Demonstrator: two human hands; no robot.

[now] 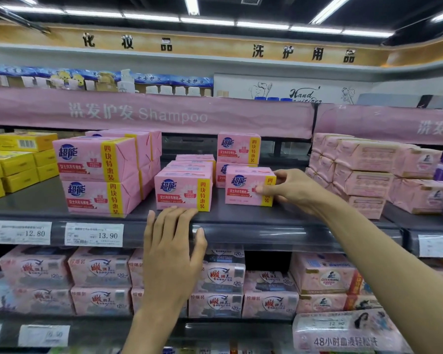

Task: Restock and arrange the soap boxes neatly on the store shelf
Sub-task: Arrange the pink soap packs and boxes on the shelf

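Shelf: the grey shelf (228, 216) under the pink Shampoo banner. The pink soap stock sits in its middle stretch, with bare board showing between the groups, so there is room to fill.
Left stack: the left stack (97, 175) is two large pink packs, one on the other, faces out and near the lip. It looks like the line to match.
Rear stack: the rear stack (238, 149) is two packs set well back, behind the held box. Probably needs pulling forward.
Middle row: the middle row (182, 194) runs front to back, with its front pack near the lip.
Held box: the held box (248, 186) stands on the shelf right of the middle row, apart from it and set a little further back.
Right hand: the right hand (296, 190) grips the held box at its right end, thumb on the front face and fingers over the top. My read is that it is squaring the box up.
Left hand: the left hand (173, 247) lies flat and holds nothing, fingers straight on the shelf lip, tips at the base of the front middle pack. Likely steadying that pack.
Price tags: the price tags (94, 234) sit in the lip strip under the left stack.
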